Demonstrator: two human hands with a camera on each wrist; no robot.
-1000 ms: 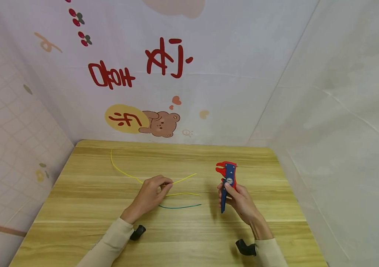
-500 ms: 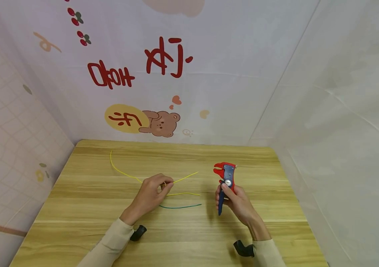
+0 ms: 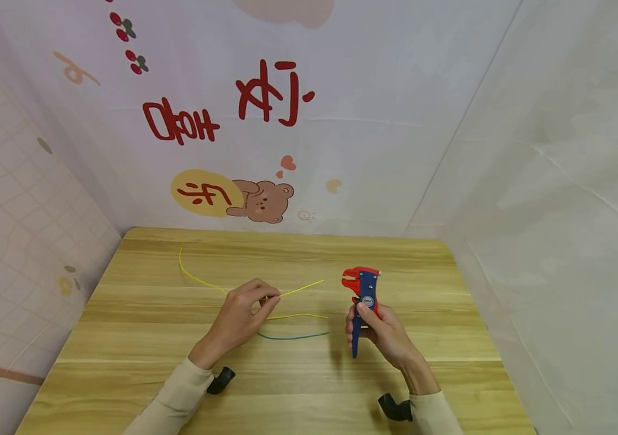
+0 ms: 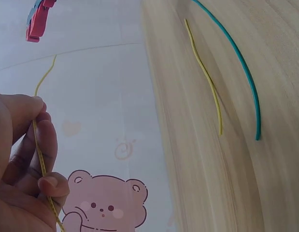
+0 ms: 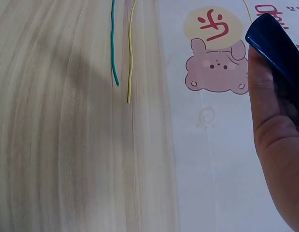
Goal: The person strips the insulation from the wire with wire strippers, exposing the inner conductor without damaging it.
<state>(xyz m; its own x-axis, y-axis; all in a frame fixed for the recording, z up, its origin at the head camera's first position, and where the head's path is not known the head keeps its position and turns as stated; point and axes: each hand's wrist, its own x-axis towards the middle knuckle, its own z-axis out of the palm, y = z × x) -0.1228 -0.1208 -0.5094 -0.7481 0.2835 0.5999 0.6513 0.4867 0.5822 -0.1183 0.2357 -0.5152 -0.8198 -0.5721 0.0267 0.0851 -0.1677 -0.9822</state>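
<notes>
Right hand (image 3: 389, 338), gripping red-blue wire stripper (image 3: 367, 285), has shifted left, nearer the long yellow wire (image 3: 303, 287); left hand (image 3: 239, 314) still pinches it.

I see passing room between the held wire (image 3: 303, 288) and the pliers (image 3: 367, 284); nearer the front, a loose yellow wire (image 4: 204, 68) and a green wire (image 4: 245, 65) lie on the table (image 3: 423, 272), and the wall (image 3: 368, 151) closes the back.

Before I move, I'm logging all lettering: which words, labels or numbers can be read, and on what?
"安": wall, sideways in the head view
"喜": same wall, sideways
"乐": yellow circle on that wall, sideways
Badge on the pliers: too small to read
</notes>
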